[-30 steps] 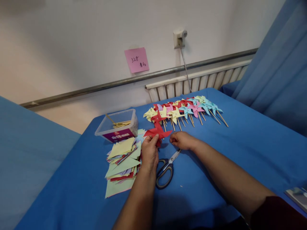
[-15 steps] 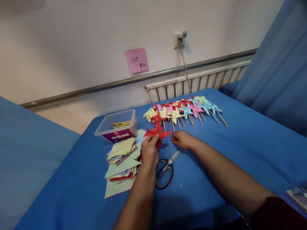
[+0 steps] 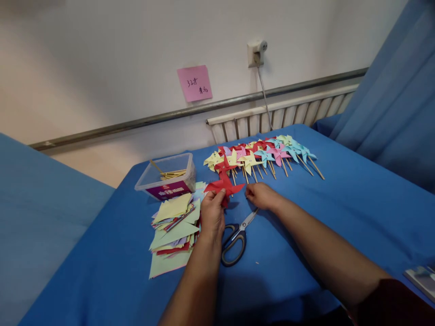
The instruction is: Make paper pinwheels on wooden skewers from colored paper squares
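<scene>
The left hand (image 3: 211, 215) rests on the blue-covered desk (image 3: 340, 203) with its fingers (image 3: 217, 198) pinched shut on the near edge of a red paper pinwheel (image 3: 224, 186), which lies flat on the cloth just in front of the row of finished pinwheels (image 3: 261, 156). The right hand (image 3: 261, 196) sits just beside that red piece on its right, knuckles up and fingers curled toward the cloth; whether they grip anything cannot be told, since the fingertips are hidden under the hand. A pair of scissors (image 3: 236, 236) with dark handles lies on the desk between the two forearms, its blades pointing up toward the right hand and running under it. To the left of the left hand is a loose stack of coloured paper squares (image 3: 171, 233), mostly pale green and yellow with red and purple edges showing. Behind that stack stands a clear plastic box (image 3: 168, 176) holding thin wooden sticks. The finished pinwheels, in yellow, red, pink and light blue, lie on their sticks in an overlapping line toward the far edge of the desk. A pink note (image 3: 195, 83) is stuck on the wall above.
</scene>
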Demonstrator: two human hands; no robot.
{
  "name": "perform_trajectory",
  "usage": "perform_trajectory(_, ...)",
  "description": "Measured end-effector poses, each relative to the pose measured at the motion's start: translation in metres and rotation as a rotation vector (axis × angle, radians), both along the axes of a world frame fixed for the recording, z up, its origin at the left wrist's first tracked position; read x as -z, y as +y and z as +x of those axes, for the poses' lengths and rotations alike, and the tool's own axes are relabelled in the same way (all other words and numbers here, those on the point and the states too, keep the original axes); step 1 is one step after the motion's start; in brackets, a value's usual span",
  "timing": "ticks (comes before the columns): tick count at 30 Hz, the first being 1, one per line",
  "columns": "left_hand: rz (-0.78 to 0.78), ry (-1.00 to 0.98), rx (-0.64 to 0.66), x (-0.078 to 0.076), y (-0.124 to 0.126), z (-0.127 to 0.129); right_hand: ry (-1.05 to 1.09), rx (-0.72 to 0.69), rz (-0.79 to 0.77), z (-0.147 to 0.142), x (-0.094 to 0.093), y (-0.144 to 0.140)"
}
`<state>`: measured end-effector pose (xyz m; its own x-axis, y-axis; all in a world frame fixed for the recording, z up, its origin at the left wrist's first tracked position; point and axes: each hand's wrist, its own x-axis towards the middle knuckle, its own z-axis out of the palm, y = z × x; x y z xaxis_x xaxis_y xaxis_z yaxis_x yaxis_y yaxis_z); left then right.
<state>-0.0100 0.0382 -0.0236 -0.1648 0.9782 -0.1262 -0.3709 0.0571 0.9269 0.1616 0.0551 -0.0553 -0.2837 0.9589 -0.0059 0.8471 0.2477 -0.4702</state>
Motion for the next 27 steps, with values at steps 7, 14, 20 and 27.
perform_trajectory(7,0.001,-0.007,-0.002,0.000,0.000,0.000,-0.042,-0.020,-0.003,-0.002,-0.002,-0.002)
perform_trajectory(14,0.006,-0.002,0.000,0.001,0.001,0.000,-0.120,-0.005,0.002,-0.003,-0.005,-0.002)
perform_trajectory(20,0.009,0.011,0.004,0.002,0.001,0.000,-0.178,-0.009,0.016,-0.003,-0.011,-0.003)
perform_trajectory(27,0.013,0.010,0.006,0.002,0.001,-0.001,-0.226,0.036,0.020,-0.007,-0.012,-0.006)
